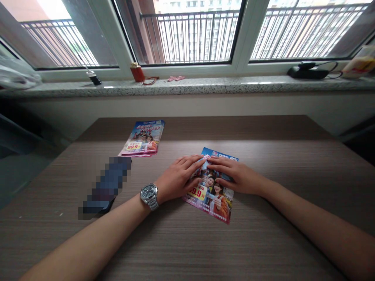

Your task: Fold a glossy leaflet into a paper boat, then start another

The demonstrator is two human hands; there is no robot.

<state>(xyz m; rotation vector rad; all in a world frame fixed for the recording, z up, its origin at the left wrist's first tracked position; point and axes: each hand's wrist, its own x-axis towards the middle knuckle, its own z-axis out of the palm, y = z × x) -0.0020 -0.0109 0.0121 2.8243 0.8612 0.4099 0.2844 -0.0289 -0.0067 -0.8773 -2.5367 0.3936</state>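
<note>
A colourful printed flyer (218, 203) lies flat and slightly turned on the brown wood-grain table. On its left side rests my left hand (180, 175), fingers stretched out across the paper, with a metal watch (149, 194) on the wrist. My right hand (238, 175) lies over the flyer's right side, its fingers extended and a little apart. The fingertips of both hands come close together near the flyer's upper middle, covering part of the print. Farther back on the left sits a small stack of similar flyers (143, 136).
A dark, pixelated phone-like object (108, 185) lies left of my left forearm. Along the granite windowsill (205, 86) stand a red bottle-like item (137, 72) with a cord, a small dark bottle (93, 78), pink pieces (175, 78) and a black device (307, 71) with a cable.
</note>
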